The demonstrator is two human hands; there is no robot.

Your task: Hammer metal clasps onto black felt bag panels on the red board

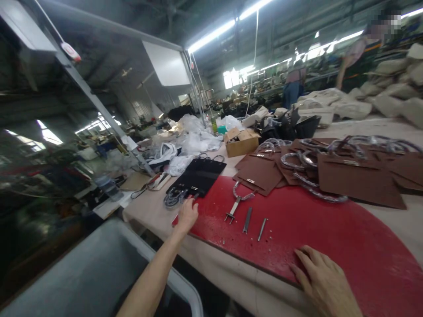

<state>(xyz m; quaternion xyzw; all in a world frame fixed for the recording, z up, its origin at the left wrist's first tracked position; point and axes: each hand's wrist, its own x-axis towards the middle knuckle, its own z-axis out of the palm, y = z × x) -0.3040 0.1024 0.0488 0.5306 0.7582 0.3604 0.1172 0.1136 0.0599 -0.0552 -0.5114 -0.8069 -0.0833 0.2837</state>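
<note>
My left hand (187, 215) reaches to the near edge of a stack of black bag panels (202, 174), its fingers closed at the corner, partly hidden. Plastic-wrapped handles (172, 199) lie beside it on the stack's near side. My right hand (322, 275) rests on the red board (297, 224), fingers apart and holding nothing. Between the hands lie a metal tool with prongs (234, 209), a flat metal bar with a notched end (247, 220) and a thin metal rod (262, 230). A wrapped handle (243, 193) touches the pronged tool. Tiny bits are scattered around them.
Brown bag panels (357, 176) with wrapped handles cover the table's far right. An open cardboard box (243, 143) and clear plastic bags (194, 136) stand behind. A large grey bin (132, 233) sits below the table at left. Two people (293, 83) are in the background.
</note>
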